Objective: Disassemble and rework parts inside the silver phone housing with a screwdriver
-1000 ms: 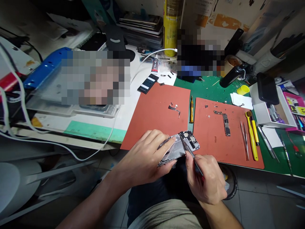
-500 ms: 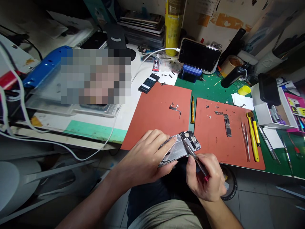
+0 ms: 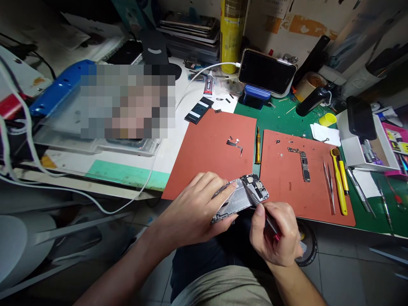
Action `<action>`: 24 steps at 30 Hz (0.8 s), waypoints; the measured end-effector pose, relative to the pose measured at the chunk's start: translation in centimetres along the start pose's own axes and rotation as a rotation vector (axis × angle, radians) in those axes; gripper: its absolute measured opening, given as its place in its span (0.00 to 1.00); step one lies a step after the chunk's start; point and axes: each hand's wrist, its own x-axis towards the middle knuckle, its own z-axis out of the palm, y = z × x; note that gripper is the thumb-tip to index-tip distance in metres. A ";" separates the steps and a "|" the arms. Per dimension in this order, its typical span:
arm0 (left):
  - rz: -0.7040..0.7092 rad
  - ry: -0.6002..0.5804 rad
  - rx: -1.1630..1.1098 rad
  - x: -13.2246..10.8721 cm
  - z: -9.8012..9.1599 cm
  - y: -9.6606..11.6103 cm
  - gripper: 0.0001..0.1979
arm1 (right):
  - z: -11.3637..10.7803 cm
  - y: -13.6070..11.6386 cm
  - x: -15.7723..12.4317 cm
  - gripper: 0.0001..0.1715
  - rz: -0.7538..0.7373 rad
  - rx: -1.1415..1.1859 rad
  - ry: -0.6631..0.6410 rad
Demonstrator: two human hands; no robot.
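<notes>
Metal shone dull silver across the inside of the opened phone housing [image 3: 234, 200], with black and pale parts crowded at one end and a dark, notched rim along the sides. The housing was held up off the bench, in front of the near edge of the red mats [image 3: 210, 157] and over the person's lap [image 3: 204, 259]. Its long axis ran from lower left to upper right at a shallow slant; the crowded end pointed right, and the other end lay partly under the fingers. Its open inner face was turned up to the camera.

The slim tool [image 3: 254, 198] had a ribbed silver shank and a bit of red near its back end. It pointed up and to the left, its tip at the border between bare metal and dark parts; whether the tip pressed there could not be told.

The left hand [image 3: 197, 208], back upward, was clamped on the housing, fingers laid over the far edge and inner face, thumb along the near edge. Its forearm came in from the lower left. The right hand [image 3: 276, 233] had its thumb and curled fingers pinched together on the tool, the forearm rising from the lower right.
</notes>
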 end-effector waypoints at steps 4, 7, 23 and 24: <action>0.000 0.003 0.003 0.0 0.0 0.1 0.23 | 0.0 0.0 0.1 0.21 -0.010 0.017 0.008; -0.001 0.007 0.001 0.0 -0.1 0.1 0.22 | -0.1 0.0 0.2 0.22 -0.008 0.023 -0.011; -0.021 0.012 0.008 0.0 0.0 0.3 0.21 | 0.0 0.6 -0.7 0.31 0.006 0.052 -0.012; -0.021 0.010 0.010 0.0 0.0 0.3 0.21 | -0.1 0.6 -0.7 0.32 0.004 0.049 -0.018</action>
